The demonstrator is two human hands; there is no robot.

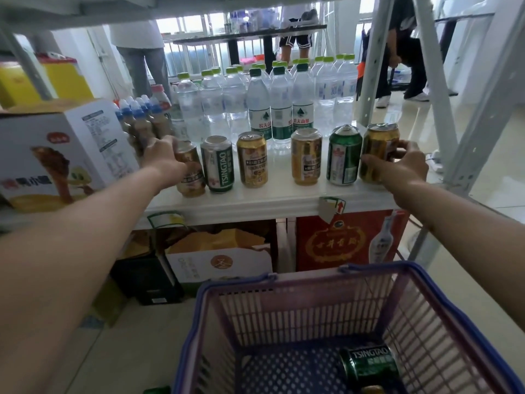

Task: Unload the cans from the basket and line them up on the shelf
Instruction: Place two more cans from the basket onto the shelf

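Cans stand in a row along the front of the white shelf [255, 200], six of them, and I have one at each end. My left hand [163, 160] is wrapped round the gold can at the left end [191, 177], which tilts with its top leaning away from the row; my knuckles hide its upper part and most of its label. Just to the right of that hand stands a white and green Tsingtao can [218, 164], then a gold can [252, 160], then a gap, then another gold can [306, 157] and a green can [344, 156]. My right hand [403, 166] grips the gold can at the right end [379, 153], thumb on its near side and fingers curled round the far side, so its right edge is covered; it sits touching or almost touching the green one. Behind the row, beyond both hands, water bottles [279, 109] crowd the shelf, their labels mostly blurred. Beside my left hand a printed carton [62, 155] is cut off by the frame edge. Below my arms the basket [284, 314] sits on the floor, its near side out of view; a green Tsingtao can [366, 365] lies on its side in the bottom, and a gold top [372, 390] peeks in at the lower edge, too cropped to tell more.
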